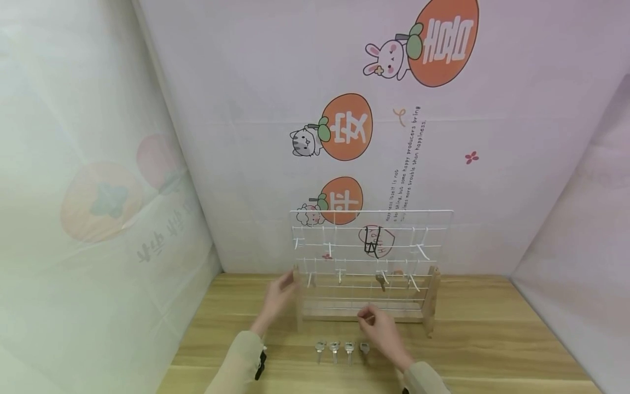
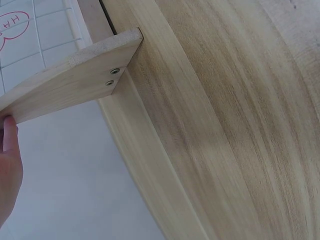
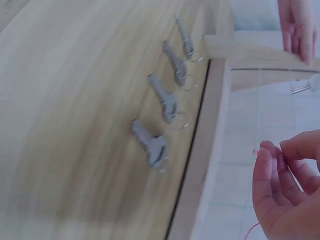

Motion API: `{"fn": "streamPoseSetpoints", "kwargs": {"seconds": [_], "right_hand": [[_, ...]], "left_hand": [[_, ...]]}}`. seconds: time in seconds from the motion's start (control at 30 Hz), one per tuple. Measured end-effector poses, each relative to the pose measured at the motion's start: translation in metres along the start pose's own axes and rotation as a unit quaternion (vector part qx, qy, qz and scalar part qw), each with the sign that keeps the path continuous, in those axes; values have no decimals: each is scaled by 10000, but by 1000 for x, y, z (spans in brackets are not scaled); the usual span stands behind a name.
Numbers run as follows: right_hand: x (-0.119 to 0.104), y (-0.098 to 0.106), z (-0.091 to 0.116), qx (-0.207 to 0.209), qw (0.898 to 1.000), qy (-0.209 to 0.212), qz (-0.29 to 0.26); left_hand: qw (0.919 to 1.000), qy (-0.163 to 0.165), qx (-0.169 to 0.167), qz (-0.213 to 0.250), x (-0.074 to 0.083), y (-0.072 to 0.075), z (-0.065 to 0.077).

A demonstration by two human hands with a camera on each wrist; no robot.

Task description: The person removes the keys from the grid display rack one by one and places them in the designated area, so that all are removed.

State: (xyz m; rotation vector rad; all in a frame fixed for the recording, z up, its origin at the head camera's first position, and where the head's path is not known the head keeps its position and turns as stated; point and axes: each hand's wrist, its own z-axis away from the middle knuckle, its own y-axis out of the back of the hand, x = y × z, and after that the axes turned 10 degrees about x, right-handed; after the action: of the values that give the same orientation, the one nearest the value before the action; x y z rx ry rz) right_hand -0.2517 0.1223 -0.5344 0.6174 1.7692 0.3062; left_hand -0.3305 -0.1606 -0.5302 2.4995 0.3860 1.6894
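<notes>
Firstly, left of lower centre, the left hand (image 1: 278, 300) holds the wooden post (image 2: 75, 82) of a wire rack (image 1: 371, 210). At lower centre, four keys (image 1: 349, 347) lie in a row on the desk (image 1: 492, 339); just right, the right hand (image 1: 385, 329) has loosely curled fingers and nothing visible in them, while another key (image 1: 380, 282) hangs above on the rack.

There are five keys (image 1: 334, 347), one wire rack (image 1: 432, 298) and two hands (image 1: 278, 301) (image 1: 381, 328).

Beyond the left hand (image 1: 278, 296), a pinkish-white, sheet-like wall (image 1: 246, 164) printed with round orange fruits (image 1: 339, 149) and cartoon animals (image 1: 303, 144) rises behind the pale-brown, wood-grained tabletop (image 1: 482, 334), and a whitish, faintly patterned side wall (image 1: 64, 295) stands to that hand's left.
</notes>
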Motion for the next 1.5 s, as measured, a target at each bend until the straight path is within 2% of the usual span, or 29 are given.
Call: {"fn": "streamPoseSetpoints", "kwargs": {"seconds": [0.33,0.57,0.73,1.0,1.27,1.5], "right_hand": [[-30,-10,-6,424,9964,684,-283],[-48,-20,-12,702,9882,1282,-456],[-56,-29,-18,774,9860,1344,-613],[-59,-43,-20,544,9886,1144,-809],[-61,-56,-26,681,9858,1237,-911],[-65,-62,-31,616,9886,1004,-935]], "left_hand": [[10000,47,-50,-30,-1,0,-1],[9999,63,-86,5,2,2,-1],[9999,149,-73,21,4,3,-1],[9999,79,-94,-47,2,3,-1],[10000,34,21,40,0,0,-1],[10000,4,39,29,0,0,0]]}}
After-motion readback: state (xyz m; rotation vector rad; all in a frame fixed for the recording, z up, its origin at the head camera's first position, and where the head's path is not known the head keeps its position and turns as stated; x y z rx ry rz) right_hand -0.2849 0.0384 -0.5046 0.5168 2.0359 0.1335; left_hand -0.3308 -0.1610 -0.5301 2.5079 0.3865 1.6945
